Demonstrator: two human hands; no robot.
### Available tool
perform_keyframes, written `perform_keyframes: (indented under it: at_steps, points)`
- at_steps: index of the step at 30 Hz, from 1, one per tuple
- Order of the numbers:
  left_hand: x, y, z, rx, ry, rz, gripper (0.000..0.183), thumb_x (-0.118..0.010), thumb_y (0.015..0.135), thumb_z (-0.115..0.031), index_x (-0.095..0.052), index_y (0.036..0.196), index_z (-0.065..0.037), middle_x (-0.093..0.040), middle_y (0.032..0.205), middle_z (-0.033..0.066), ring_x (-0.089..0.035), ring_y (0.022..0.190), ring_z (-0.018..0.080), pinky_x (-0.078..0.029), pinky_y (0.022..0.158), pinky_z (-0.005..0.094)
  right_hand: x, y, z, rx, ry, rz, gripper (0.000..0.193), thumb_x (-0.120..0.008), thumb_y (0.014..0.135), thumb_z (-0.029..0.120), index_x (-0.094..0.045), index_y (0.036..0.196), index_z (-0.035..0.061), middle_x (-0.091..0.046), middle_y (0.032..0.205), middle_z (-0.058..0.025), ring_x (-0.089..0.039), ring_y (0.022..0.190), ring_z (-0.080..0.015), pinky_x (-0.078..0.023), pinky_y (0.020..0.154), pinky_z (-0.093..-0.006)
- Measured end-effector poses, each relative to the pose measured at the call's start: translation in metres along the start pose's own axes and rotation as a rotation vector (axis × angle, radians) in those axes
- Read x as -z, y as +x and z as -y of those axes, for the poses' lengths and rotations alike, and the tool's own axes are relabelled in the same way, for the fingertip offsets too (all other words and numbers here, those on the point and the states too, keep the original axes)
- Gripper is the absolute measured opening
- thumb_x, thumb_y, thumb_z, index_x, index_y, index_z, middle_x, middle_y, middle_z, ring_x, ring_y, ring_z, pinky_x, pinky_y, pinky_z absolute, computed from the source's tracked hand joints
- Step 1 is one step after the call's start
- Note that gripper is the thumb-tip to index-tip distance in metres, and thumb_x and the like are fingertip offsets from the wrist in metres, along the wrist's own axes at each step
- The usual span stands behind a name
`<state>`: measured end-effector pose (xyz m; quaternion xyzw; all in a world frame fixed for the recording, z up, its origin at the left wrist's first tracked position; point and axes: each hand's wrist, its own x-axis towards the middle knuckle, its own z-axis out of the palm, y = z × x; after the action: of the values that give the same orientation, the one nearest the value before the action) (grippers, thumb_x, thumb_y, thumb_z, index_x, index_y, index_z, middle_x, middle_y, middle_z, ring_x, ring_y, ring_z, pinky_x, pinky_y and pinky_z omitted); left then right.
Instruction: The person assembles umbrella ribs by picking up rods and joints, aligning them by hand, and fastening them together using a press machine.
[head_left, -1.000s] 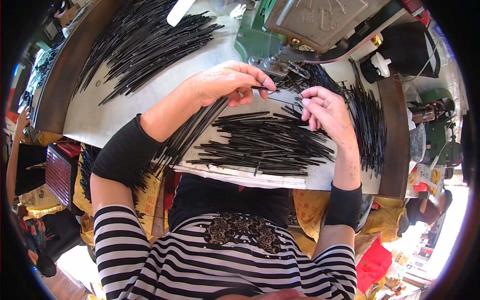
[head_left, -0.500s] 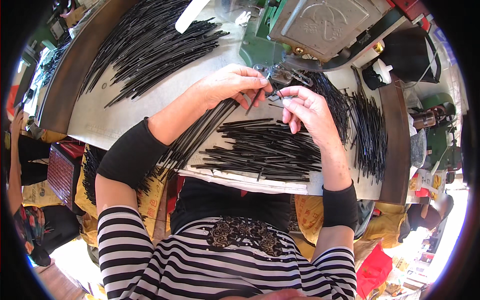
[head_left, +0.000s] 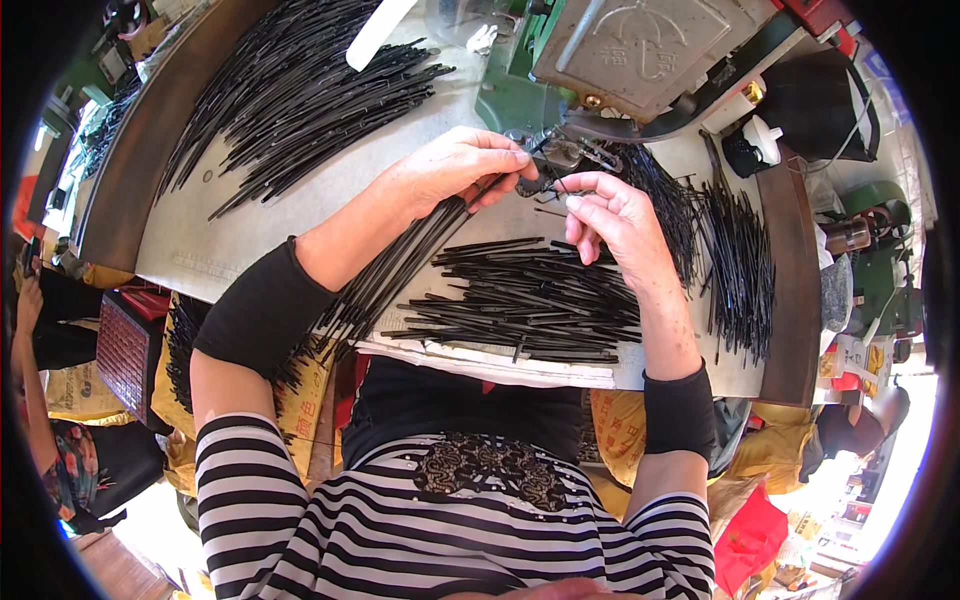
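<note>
Over the worktable, my left hand [head_left: 475, 168] is closed in a pinch on a thin black rod, like an umbrella rib, whose far tip points at the small metal fixture [head_left: 562, 152] of the green machine [head_left: 508, 100]. Just to the right, my right hand [head_left: 612, 215] pinches another slim black rod end between thumb and forefinger; its other fingers curl loosely. Both hands are close together, directly in front of the fixture. Below them lies a heap of short black rods [head_left: 525, 305]. A bundle of longer black rods [head_left: 405, 265] passes under my left wrist.
A large pile of black rods [head_left: 320, 110] covers the table's far left. More rods [head_left: 740, 265] stand along the right, by the raised brown edge [head_left: 790, 290]. A metal cover [head_left: 640, 45] overhangs the fixture. At the far left a person's arm [head_left: 30, 330] shows.
My left hand has shifted slightly left, and the rod in it has swung from hanging steeply to a flatter slant toward the fixture. My right hand has hardly moved.
</note>
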<state>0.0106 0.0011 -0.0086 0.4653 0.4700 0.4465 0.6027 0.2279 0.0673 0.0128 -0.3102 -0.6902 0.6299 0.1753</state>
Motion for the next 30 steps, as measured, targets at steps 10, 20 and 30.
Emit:
perform_keyframes:
  at_steps: [10, 20, 30]
  points:
    - [0.0, 0.024, -0.014, -0.035, 0.078, -0.005, 0.032, -0.053, 0.089, -0.029, -0.062, 0.094, 0.001, -0.05, 0.056, 0.0013, -0.039, 0.045, 0.0051, -0.027, 0.04, 0.0207, 0.007, 0.009, 0.002, 0.021, 0.019, -0.117, 0.025, -0.054, 0.087, 0.012, -0.056, 0.107, -0.003, -0.059, 0.065, -0.0052, -0.051, 0.046, -0.0066, -0.039, 0.041, -0.0174]
    - [0.012, 0.017, -0.011, -0.024, -0.025, -0.04, 0.025, -0.055, 0.085, -0.023, -0.065, 0.089, -0.001, -0.042, 0.048, 0.0002, -0.029, 0.039, 0.0063, -0.02, 0.037, 0.0239, -0.007, 0.016, 0.001, 0.041, 0.056, -0.106, 0.028, -0.055, 0.086, 0.014, -0.056, 0.109, -0.0028, -0.058, 0.066, -0.0057, -0.052, 0.047, -0.01, -0.04, 0.042, -0.0203]
    - [-0.016, 0.01, -0.012, -0.072, 0.027, -0.182, 0.03, -0.053, 0.085, -0.029, -0.066, 0.089, -0.002, -0.051, 0.051, 0.0018, -0.04, 0.042, 0.0071, -0.03, 0.041, 0.0226, 0.004, 0.015, -0.016, 0.111, 0.46, -0.204, 0.028, -0.052, 0.088, 0.01, -0.052, 0.113, -0.0019, -0.058, 0.073, -0.0037, -0.055, 0.058, -0.0089, -0.046, 0.05, -0.0202]
